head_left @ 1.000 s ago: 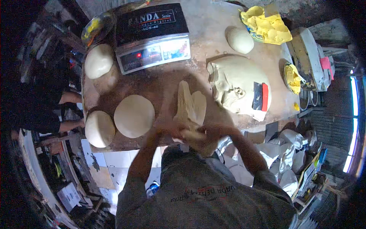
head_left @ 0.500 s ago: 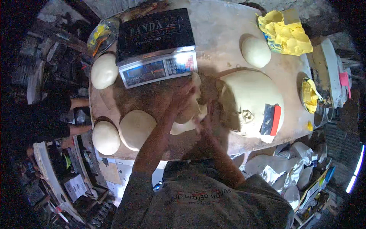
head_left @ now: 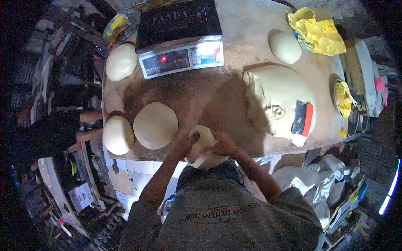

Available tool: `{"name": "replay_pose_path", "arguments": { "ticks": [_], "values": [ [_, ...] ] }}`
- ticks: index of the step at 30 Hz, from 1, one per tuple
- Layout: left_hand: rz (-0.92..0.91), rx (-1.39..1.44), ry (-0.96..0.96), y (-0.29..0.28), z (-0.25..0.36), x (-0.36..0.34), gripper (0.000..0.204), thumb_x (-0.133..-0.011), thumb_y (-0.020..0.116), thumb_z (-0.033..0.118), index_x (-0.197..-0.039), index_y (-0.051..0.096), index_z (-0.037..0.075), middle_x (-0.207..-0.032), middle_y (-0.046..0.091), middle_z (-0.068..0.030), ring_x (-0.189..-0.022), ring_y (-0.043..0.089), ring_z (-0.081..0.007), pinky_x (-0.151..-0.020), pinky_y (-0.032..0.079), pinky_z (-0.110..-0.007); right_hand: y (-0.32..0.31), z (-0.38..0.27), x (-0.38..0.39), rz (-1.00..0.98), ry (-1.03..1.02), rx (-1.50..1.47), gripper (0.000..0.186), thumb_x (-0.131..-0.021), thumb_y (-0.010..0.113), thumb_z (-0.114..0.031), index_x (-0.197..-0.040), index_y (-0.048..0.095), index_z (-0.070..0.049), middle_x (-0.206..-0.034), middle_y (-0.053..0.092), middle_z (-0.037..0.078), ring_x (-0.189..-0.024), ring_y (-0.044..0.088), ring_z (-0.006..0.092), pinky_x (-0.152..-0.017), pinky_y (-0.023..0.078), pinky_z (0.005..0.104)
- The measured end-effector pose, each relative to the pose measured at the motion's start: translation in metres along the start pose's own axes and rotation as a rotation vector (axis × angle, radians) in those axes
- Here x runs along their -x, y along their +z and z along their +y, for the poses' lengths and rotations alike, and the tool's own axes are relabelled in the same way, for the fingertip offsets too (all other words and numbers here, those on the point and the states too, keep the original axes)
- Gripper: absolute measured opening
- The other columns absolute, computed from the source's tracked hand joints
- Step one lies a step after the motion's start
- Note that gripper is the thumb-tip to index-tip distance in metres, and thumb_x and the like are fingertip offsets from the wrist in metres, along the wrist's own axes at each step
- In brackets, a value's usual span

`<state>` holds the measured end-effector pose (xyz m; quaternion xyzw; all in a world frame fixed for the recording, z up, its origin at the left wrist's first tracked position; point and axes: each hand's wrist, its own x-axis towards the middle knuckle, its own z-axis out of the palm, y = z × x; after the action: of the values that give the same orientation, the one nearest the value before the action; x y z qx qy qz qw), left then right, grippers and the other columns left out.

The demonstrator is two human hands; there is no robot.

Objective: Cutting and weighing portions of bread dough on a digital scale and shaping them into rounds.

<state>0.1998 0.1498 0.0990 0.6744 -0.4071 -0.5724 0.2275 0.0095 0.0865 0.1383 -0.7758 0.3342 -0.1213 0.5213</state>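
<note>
At the table's near edge, a piece of dough (head_left: 202, 147) with folded edges is held between my two hands, close to my body. My left hand (head_left: 185, 140) grips its left side, fingers curled on it. On its right side, my right hand (head_left: 224, 144) grips with bent fingers. Just left of my left hand rests a large round dough ball (head_left: 155, 125), with a smaller dough ball (head_left: 118, 135) beside it. To the right lies a big dough mass (head_left: 268, 90), a dough scraper (head_left: 302, 118) with a red handle lying on top.
A digital scale (head_left: 182, 60) with a dark cover stands at the back, a dough ball (head_left: 121, 62) left of it. Another dough ball (head_left: 285, 47) sits near a yellow fatty slab (head_left: 318, 35). A yellow-filled bowl (head_left: 342, 99) is at right. Another person's arms (head_left: 90, 125) reach in from the left.
Both hands have drawn the dough piece from the middle of the table toward my body, at the near edge. It now looks more gathered. The whole view has shifted slightly.
</note>
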Motion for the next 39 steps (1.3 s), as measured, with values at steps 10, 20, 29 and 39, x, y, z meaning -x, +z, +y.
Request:
{"name": "replay_pose_path", "arguments": {
  "ticks": [10,20,29,39],
  "values": [
    [-0.149,0.466,0.926,-0.012,0.128,0.035,0.039,-0.068,0.069,0.011,-0.101,0.054,-0.003,-0.091,0.060,-0.0124,-0.083,0.059,-0.0202,-0.075,0.047,-0.031,-0.089,-0.109,0.022,0.225,-0.122,-0.189,0.052,-0.061,0.077,-0.036,-0.096,0.058,-0.002,-0.081,0.063,0.012,-0.073,0.062,0.0179,-0.068,0.049,0.0287],
    [0.154,0.006,0.332,-0.007,0.058,0.018,0.043,-0.085,0.053,0.027,-0.117,0.042,0.001,-0.100,0.056,-0.0158,-0.089,0.055,-0.0224,-0.083,0.042,-0.033,-0.050,0.003,0.054,-0.028,0.255,-0.110,0.058,-0.071,0.067,-0.029,-0.120,0.047,-0.005,-0.117,0.050,0.015,-0.105,0.049,0.0301,-0.088,0.040,0.0350],
    [0.380,0.265,0.975,0.040,0.096,-0.031,0.035,-0.086,0.052,0.022,-0.114,0.046,0.001,-0.090,0.061,-0.0090,-0.081,0.058,-0.0211,-0.076,0.046,-0.035,0.043,0.031,0.070,1.057,0.302,0.314,0.055,-0.085,0.044,-0.036,-0.125,0.035,0.001,-0.129,0.031,0.024,-0.121,0.028,0.0384,-0.099,0.025,0.0399],
    [0.328,0.071,0.765,0.008,0.109,-0.146,0.045,-0.082,0.050,0.044,-0.096,0.058,0.002,-0.099,0.059,-0.0122,-0.088,0.056,-0.0214,-0.076,0.045,-0.033,-0.014,0.036,-0.040,0.906,0.142,-0.178,0.075,-0.085,0.034,-0.054,-0.133,0.019,0.002,-0.134,0.025,0.024,-0.125,0.023,0.0351,-0.102,0.018,0.0421]
  ]
}}
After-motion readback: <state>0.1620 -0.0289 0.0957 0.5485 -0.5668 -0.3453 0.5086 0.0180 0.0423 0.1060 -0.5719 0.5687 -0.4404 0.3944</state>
